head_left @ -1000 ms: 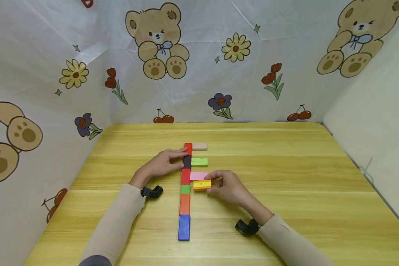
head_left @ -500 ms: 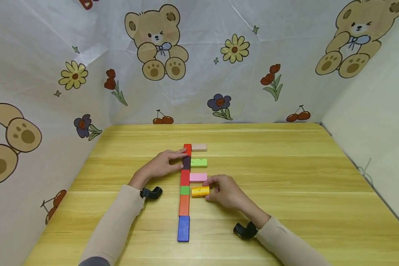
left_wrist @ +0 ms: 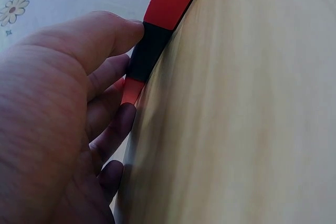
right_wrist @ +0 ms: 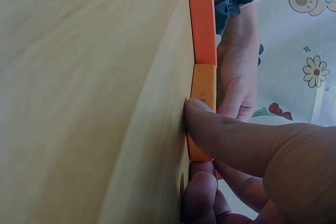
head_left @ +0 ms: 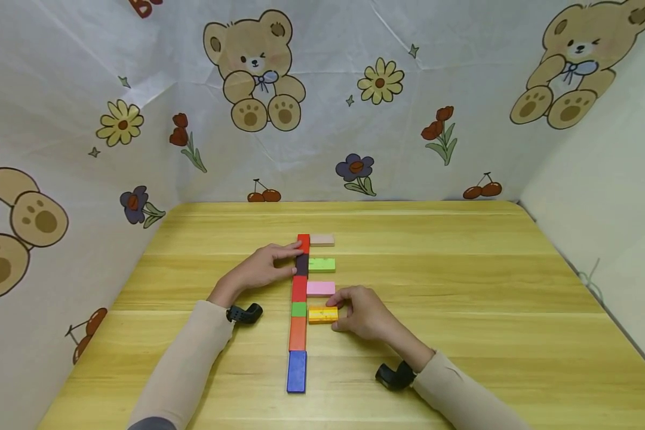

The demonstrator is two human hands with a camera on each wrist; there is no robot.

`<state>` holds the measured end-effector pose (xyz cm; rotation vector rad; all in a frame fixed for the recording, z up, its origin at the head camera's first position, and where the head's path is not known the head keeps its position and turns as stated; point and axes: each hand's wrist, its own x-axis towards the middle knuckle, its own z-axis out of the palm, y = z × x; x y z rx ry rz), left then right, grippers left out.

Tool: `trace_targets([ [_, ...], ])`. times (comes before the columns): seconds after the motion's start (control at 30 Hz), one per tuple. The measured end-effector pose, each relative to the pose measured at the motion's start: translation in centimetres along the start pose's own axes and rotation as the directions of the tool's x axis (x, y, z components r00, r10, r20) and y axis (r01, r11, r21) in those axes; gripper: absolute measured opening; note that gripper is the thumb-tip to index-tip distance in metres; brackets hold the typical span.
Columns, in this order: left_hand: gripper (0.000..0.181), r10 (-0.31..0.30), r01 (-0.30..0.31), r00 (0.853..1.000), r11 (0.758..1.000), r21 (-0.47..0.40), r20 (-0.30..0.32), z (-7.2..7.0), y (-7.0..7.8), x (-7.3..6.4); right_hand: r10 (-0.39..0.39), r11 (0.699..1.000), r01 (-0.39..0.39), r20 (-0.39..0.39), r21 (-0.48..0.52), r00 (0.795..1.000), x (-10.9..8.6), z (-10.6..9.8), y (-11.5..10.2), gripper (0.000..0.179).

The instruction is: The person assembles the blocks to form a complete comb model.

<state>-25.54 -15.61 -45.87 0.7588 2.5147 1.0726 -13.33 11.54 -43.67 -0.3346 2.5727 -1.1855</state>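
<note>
In the head view, my right hand (head_left: 366, 313) pinches a yellow domino-like block (head_left: 321, 315) by its right end, thumb on the near side. The block lies crosswise just right of a small green block (head_left: 298, 309) in a long column. In the right wrist view, the thumb presses the side of this block (right_wrist: 205, 80), which looks orange there. My left hand (head_left: 260, 266) rests its fingers against the column's far end, touching a red block (head_left: 303, 240) and a black block (head_left: 302, 264). The left wrist view shows the thumb at the black block (left_wrist: 148, 51).
Down the column lie another red block (head_left: 299, 289), an orange block (head_left: 298, 333) and a blue block (head_left: 297, 371). Tan (head_left: 322, 240), light green (head_left: 322, 265) and pink (head_left: 321, 289) blocks stick out rightward from it. All lie on a wooden table (head_left: 462, 269).
My right hand has brought the yellow block towards the near side and slightly left, from by the pink block's near edge to beside the small green one. My left hand has stayed put.
</note>
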Motion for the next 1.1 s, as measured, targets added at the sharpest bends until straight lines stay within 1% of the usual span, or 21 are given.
trace_targets([
  [0.13,0.052,-0.007,0.007,1.0,1.0,0.013,0.002,0.0,-0.1,0.0,-0.003,1.0,0.003,-0.003,0.003,1.0,0.0,0.1,0.1,0.032],
  [0.3,0.052,-0.003,0.003,1.0,1.0,0.01,-0.001,-0.2,0.0,0.1,-0.005,1.0,0.005,0.001,-0.007,1.0,0.1,0.1,0.2,0.034],
  [0.5,0.052,0.013,-0.013,1.0,1.0,0.028,-0.006,0.0,-0.2,0.2,-0.034,0.999,0.033,0.038,0.007,0.999,0.1,-0.5,0.4,0.037],
  [0.6,0.052,0.018,-0.018,1.0,0.999,0.044,-0.012,0.0,-0.3,0.1,-0.047,0.999,0.047,0.038,0.021,0.998,0.2,-0.9,0.6,0.035],
  [0.73,0.051,0.025,-0.024,0.999,0.999,0.047,-0.019,0.0,-0.3,0.0,-0.065,0.997,0.065,0.007,0.038,0.998,0.4,-1.3,0.8,0.031],
  [0.8,0.051,0.025,-0.025,0.999,0.999,0.031,-0.029,0.0,-0.2,-0.1,-0.075,0.996,0.076,-0.026,0.045,0.997,0.5,-1.6,0.9,0.029],
  [0.87,0.051,0.025,-0.025,0.999,1.0,0.008,-0.039,-0.2,-0.1,-0.2,-0.093,0.994,0.097,-0.077,0.045,0.993,0.6,-1.9,0.9,0.027],
  [0.93,0.051,0.027,-0.028,0.998,1.0,-0.015,-0.056,-0.3,0.1,-0.3,-0.12,0.992,0.125,-0.148,0.029,0.982,0.6,-2.4,0.9,0.028],
  [0.97,0.05,0.025,-0.026,0.997,1.0,-0.017,-0.066,-0.4,0.2,-0.3,-0.135,0.99,0.14,-0.188,0.014,0.973,0.6,-2.8,0.9,0.027],
  [1.0,0.05,0.031,-0.032,0.997,0.999,-0.013,-0.076,-0.4,0.3,-0.3,-0.161,0.987,0.162,-0.23,-0.016,0.96,0.6,-3.1,0.8,0.027],
  [1.03,0.05,0.043,-0.044,0.995,0.999,-0.005,-0.088,-0.5,0.4,-0.3,-0.198,0.98,0.191,-0.272,-0.051,0.942,0.6,-3.4,0.8,0.028],
  [1.07,0.05,0.054,-0.054,0.993,0.999,0.006,-0.104,-0.5,0.4,-0.3,-0.24,0.971,0.223,-0.311,-0.09,0.919,0.6,-3.8,0.7,0.027],
  [1.1,0.05,0.071,-0.069,0.99,0.997,0.025,-0.124,-0.6,0.5,-0.2,-0.294,0.955,0.26,-0.349,-0.142,0.89,0.6,-4.2,0.6,0.027],
])
